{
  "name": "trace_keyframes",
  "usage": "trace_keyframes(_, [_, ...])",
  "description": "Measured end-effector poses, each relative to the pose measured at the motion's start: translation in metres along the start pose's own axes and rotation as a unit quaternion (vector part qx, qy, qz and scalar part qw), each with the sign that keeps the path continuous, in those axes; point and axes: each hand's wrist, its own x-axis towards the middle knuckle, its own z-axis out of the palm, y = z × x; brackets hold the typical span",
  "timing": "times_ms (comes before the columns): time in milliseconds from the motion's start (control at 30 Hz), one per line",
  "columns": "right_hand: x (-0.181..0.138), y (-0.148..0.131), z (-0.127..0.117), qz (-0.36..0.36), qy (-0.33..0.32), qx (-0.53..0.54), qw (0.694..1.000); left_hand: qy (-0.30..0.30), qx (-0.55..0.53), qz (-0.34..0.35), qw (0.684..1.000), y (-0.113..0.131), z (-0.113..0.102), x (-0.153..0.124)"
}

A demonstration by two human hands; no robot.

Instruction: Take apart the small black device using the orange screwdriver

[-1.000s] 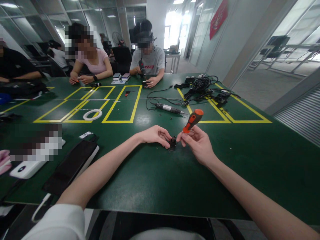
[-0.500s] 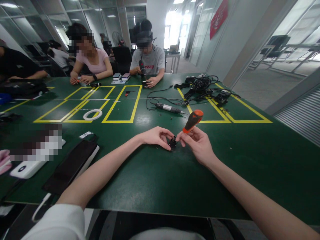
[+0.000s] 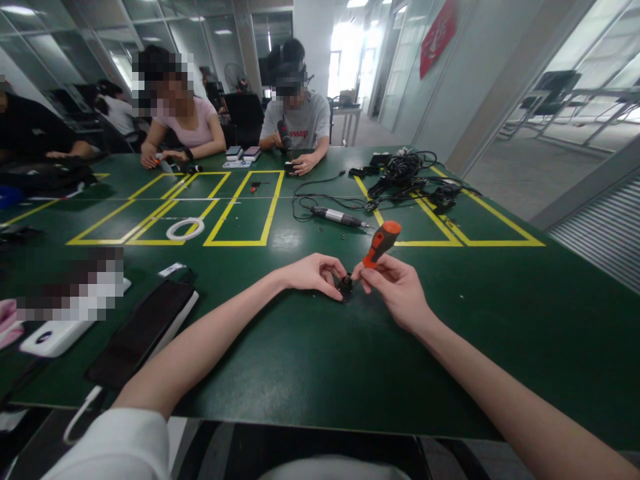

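Now, right hand (image 3: 396,291) — screwdriver (image 3: 381,243) (tilted), part (image 3: 345,287) pinched

A single camera is worn on the head and aimed forward and down across the dark green worktop marked with yellow tape (image 3: 300,360). The left hand (image 3: 313,272) and right hand (image 3: 395,290), closed on a small black round part (image 3: 345,287) and an orange-handled screwdriver (image 3: 381,241), are framed near at centre; seated people (image 3: 300,127) are seen well beyond.

Orange-and-black screwdriver (image 3: 381,243), green table (image 3: 320,360) with yellow lines.
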Motion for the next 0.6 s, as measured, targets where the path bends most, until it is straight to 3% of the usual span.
trace_keyframes(600, [0.0005, -0.0004, 0.0010, -0.002, -0.019, 0.003, 1.000, 0.000, -0.004, -0.002, 1.000, 0.0031, 0.0015, -0.0009])
